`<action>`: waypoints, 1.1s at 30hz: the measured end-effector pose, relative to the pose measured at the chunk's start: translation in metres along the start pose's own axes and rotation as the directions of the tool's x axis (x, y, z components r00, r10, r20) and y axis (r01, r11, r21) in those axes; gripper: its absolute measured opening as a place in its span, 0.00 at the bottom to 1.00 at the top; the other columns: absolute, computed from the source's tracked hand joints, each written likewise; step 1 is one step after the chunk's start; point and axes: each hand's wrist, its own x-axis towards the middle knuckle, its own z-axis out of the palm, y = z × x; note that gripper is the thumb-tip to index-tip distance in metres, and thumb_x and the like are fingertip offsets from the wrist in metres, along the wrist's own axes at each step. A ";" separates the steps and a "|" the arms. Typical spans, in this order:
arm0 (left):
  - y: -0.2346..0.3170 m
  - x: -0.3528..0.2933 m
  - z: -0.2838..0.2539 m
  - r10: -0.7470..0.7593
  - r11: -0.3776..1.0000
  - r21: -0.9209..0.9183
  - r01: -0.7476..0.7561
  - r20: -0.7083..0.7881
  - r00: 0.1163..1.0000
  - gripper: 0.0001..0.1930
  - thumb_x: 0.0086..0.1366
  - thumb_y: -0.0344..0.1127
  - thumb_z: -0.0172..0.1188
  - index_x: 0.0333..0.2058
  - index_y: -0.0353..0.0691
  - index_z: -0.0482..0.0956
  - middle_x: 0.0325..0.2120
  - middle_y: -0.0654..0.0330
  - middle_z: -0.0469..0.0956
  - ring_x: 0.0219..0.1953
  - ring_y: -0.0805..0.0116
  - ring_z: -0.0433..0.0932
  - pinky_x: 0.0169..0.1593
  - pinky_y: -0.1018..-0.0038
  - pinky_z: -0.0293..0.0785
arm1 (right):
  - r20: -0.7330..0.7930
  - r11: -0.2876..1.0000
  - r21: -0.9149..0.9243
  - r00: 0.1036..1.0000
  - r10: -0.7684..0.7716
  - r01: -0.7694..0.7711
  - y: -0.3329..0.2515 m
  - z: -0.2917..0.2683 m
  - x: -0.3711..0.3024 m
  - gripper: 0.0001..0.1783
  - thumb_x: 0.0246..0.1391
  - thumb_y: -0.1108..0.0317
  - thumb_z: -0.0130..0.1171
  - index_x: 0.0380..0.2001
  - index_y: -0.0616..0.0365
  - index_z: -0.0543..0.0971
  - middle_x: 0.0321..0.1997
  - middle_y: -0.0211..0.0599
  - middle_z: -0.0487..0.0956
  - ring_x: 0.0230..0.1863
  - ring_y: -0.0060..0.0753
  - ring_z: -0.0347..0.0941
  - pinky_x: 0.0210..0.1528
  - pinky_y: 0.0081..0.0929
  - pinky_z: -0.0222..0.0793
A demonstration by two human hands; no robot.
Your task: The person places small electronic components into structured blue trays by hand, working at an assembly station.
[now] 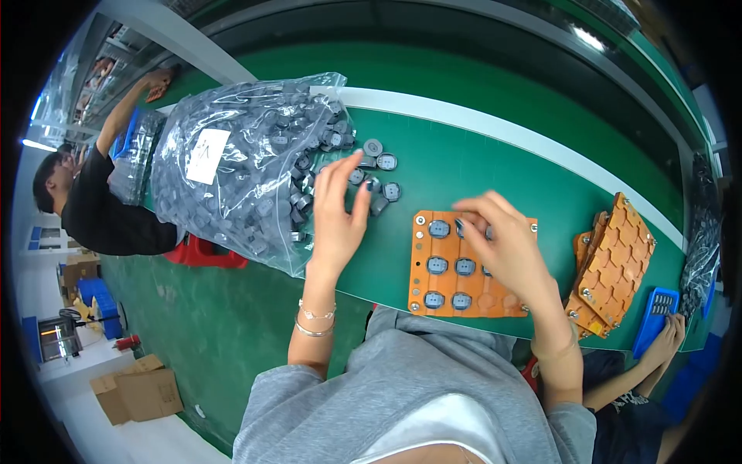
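My left hand (338,213) reaches to the mouth of a clear plastic bag (232,166) full of small grey round plastic parts. Its thumb and fingers are apart, beside several loose grey parts (391,191) spilled on the green table; nothing shows in its grip. Over an orange fixture plate (475,308) is my right hand (498,240), thumb and forefinger spread and partly bent, with no part visible between them. Grey parts (437,265) sit in several of the plate's round recesses. The right hand hides some of the upper right recesses; at least one lower right recess is bare.
Orange plates (614,267) lie stacked at the right. Beyond them, another person's hands (666,340) touch a blue tray (657,321). At far left a person in black (112,205) works by the bench. A white rail (479,127) runs along the table's far side.
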 end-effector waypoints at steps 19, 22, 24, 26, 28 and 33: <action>0.013 -0.032 -0.002 0.131 0.946 0.259 -0.197 0.249 0.960 0.08 0.53 0.24 0.59 0.34 0.38 0.76 0.38 0.60 0.75 0.47 0.62 0.70 0.52 0.64 0.61 | 0.208 0.950 -0.212 0.961 -0.185 0.229 0.026 0.028 0.068 0.09 0.47 0.76 0.56 0.34 0.61 0.74 0.40 0.41 0.71 0.43 0.45 0.68 0.47 0.35 0.67; 0.008 -0.035 -0.004 0.131 0.937 0.282 -0.209 0.270 0.954 0.07 0.53 0.25 0.59 0.33 0.37 0.76 0.39 0.58 0.75 0.47 0.61 0.70 0.52 0.63 0.62 | 0.199 0.926 -0.329 0.972 -0.125 0.186 0.030 0.038 0.066 0.11 0.46 0.73 0.59 0.35 0.60 0.73 0.40 0.43 0.71 0.44 0.47 0.68 0.46 0.36 0.68; 0.009 -0.031 -0.002 0.142 0.924 0.298 -0.240 0.314 0.939 0.06 0.54 0.26 0.59 0.32 0.36 0.77 0.38 0.57 0.75 0.46 0.59 0.70 0.52 0.64 0.62 | 0.208 0.907 -0.356 0.965 -0.158 0.225 0.033 0.041 0.069 0.12 0.47 0.73 0.58 0.36 0.60 0.71 0.39 0.44 0.70 0.43 0.47 0.69 0.45 0.37 0.68; 0.013 -0.030 0.000 0.194 0.915 0.279 -0.292 0.330 0.924 0.06 0.54 0.27 0.59 0.32 0.37 0.77 0.38 0.57 0.75 0.46 0.59 0.70 0.52 0.64 0.63 | 0.200 0.915 -0.257 0.943 -0.265 0.311 0.013 0.030 0.074 0.13 0.47 0.72 0.58 0.38 0.59 0.71 0.38 0.44 0.70 0.43 0.48 0.70 0.44 0.37 0.69; 0.008 -0.033 -0.003 0.060 0.909 0.362 -0.208 0.380 0.923 0.07 0.54 0.27 0.59 0.33 0.39 0.77 0.38 0.58 0.76 0.45 0.60 0.71 0.51 0.65 0.63 | 0.166 0.878 -0.067 0.873 -0.458 0.474 -0.047 0.005 0.081 0.15 0.45 0.71 0.58 0.39 0.58 0.72 0.38 0.42 0.71 0.42 0.47 0.70 0.43 0.38 0.69; 0.004 -0.038 -0.001 0.055 0.919 0.350 -0.178 0.334 0.941 0.22 0.54 0.25 0.58 0.50 0.41 0.70 0.37 0.58 0.73 0.47 0.61 0.69 0.55 0.61 0.57 | 0.114 0.415 -0.164 0.435 -0.893 0.895 -0.189 -0.053 0.033 0.22 0.44 0.63 0.54 0.41 0.69 0.72 0.32 0.35 0.70 0.32 0.31 0.68 0.40 0.26 0.66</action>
